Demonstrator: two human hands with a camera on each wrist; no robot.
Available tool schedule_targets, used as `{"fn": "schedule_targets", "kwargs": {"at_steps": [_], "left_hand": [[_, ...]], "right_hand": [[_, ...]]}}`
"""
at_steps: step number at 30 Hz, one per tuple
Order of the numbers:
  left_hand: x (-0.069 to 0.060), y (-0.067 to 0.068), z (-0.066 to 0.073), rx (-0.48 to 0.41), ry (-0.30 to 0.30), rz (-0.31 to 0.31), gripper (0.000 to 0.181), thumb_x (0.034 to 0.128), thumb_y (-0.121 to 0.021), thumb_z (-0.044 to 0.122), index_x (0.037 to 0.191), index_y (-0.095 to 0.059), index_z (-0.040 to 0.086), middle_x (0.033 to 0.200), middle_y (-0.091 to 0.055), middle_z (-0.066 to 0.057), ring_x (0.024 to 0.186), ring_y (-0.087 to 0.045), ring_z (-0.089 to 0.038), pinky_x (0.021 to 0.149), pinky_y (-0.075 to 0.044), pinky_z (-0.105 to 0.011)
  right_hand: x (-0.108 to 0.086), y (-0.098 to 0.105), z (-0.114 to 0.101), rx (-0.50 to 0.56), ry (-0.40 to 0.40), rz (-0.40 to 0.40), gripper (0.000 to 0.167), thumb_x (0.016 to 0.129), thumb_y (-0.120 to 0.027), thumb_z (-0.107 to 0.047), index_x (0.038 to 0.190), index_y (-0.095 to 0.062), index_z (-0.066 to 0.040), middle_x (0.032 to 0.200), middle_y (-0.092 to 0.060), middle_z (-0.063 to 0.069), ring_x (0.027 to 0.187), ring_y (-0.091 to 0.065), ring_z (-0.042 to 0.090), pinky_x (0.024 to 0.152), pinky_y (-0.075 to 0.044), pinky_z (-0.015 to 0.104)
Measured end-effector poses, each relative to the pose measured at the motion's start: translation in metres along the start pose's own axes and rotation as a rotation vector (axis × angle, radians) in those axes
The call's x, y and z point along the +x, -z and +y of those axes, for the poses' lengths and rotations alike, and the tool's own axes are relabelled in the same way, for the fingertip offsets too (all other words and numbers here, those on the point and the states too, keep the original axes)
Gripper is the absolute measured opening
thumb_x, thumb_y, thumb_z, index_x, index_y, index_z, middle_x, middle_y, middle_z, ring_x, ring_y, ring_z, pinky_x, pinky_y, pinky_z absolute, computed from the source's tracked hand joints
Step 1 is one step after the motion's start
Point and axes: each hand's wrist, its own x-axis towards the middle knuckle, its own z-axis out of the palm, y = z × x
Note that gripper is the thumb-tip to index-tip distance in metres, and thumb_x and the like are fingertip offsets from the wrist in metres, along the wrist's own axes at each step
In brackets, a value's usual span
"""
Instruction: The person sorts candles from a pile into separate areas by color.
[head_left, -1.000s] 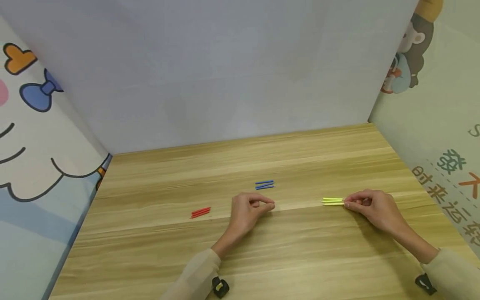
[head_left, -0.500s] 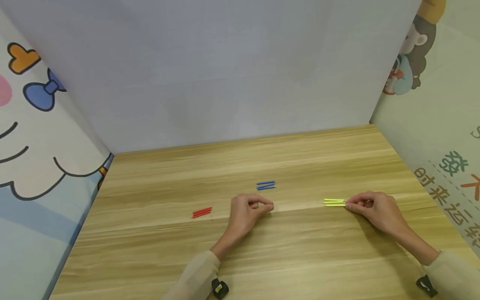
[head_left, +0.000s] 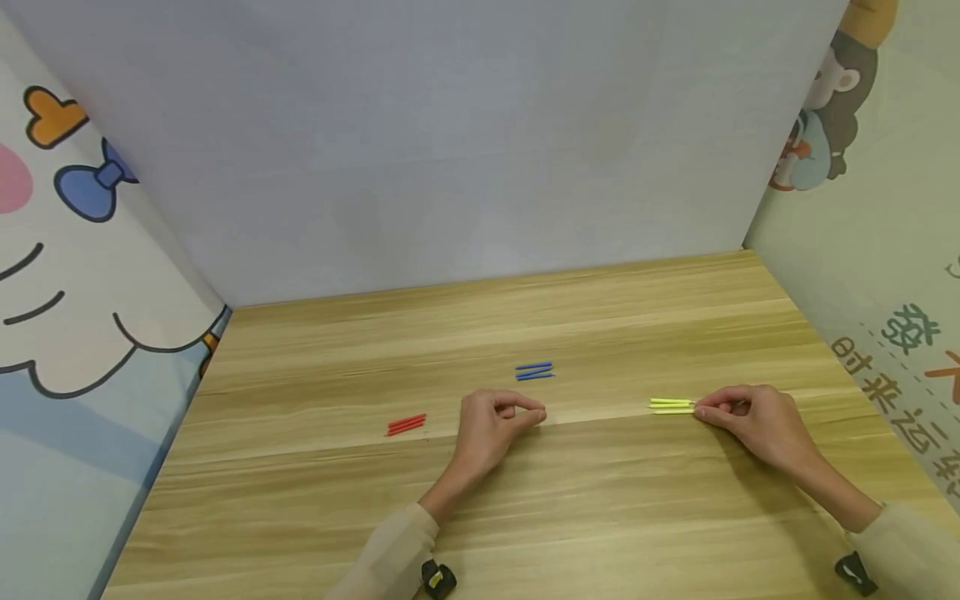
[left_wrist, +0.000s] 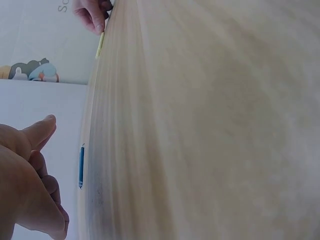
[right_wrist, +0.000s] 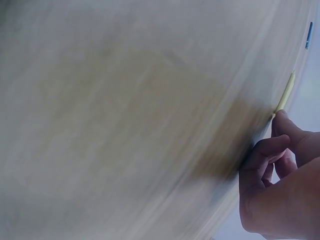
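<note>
Three slim yellow candles [head_left: 671,406] lie side by side on the wooden table. At their right end, the thumb and forefinger of my right hand [head_left: 757,421] pinch at the candles; the fingertips cover that end, so how many they grip cannot be told. My left hand [head_left: 487,429] rests over the table between the red and yellow groups, thumb and forefinger tips close together with nothing seen between them. Just beyond it lie three blue candles [head_left: 534,371], the middle one slightly askew. Three red candles [head_left: 407,425] lie together to its left.
The wood-grain table [head_left: 337,517] runs back to a pale grey panel [head_left: 465,150]. A cartoon-printed panel [head_left: 82,317] borders the left side, and another printed panel [head_left: 900,250] stands on the right. Dark straps [head_left: 437,578] hang at the sleeves.
</note>
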Motion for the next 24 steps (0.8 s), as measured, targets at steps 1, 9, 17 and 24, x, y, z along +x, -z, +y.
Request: {"fn": "schedule_targets", "kwargs": {"at_steps": [1, 9, 17, 24], "left_hand": [[-0.0003, 0.0002, 0.0000, -0.005, 0.002, -0.001, 0.006, 0.0858, -0.089, 0.016, 0.089, -0.086, 0.013, 0.054, -0.028, 0.009, 0.053, -0.022, -0.006, 0.055, -0.025, -0.023], [-0.0025, 0.0019, 0.0010, -0.019, 0.006, 0.008, 0.007, 0.0861, -0.089, 0.016, 0.090, -0.086, 0.011, 0.054, -0.028, 0.008, 0.054, -0.021, -0.006, 0.055, -0.025, -0.023], [-0.0029, 0.0048, 0.0001, -0.012, 0.000, 0.012, 0.004, 0.0854, -0.089, 0.015, 0.088, -0.086, 0.014, 0.053, -0.028, 0.007, 0.053, -0.021, -0.006, 0.057, -0.025, -0.023], [-0.0023, 0.0086, -0.0004, -0.005, -0.001, 0.019, 0.004, 0.0863, -0.088, 0.015, 0.089, -0.086, 0.013, 0.053, -0.028, 0.006, 0.052, -0.020, -0.008, 0.056, -0.025, -0.024]], "right_hand": [[-0.0002, 0.0002, 0.0000, 0.000, -0.001, -0.001, 0.013, 0.092, -0.084, -0.022, 0.095, -0.083, -0.010, 0.077, -0.071, -0.003, 0.063, -0.055, 0.000, 0.061, -0.045, 0.022], [-0.0008, 0.0013, -0.0007, 0.008, -0.006, -0.003, 0.013, 0.093, -0.084, -0.022, 0.096, -0.083, -0.009, 0.078, -0.074, -0.003, 0.064, -0.057, 0.000, 0.061, -0.045, 0.021], [-0.0014, 0.0012, -0.0009, 0.013, -0.007, 0.002, 0.013, 0.093, -0.083, -0.021, 0.097, -0.082, -0.009, 0.077, -0.070, -0.004, 0.063, -0.055, 0.001, 0.061, -0.044, 0.021], [-0.0021, 0.0016, -0.0020, 0.012, -0.010, 0.016, 0.012, 0.094, -0.083, -0.024, 0.097, -0.082, -0.013, 0.079, -0.072, -0.004, 0.064, -0.056, 0.000, 0.062, -0.044, 0.020]]}}
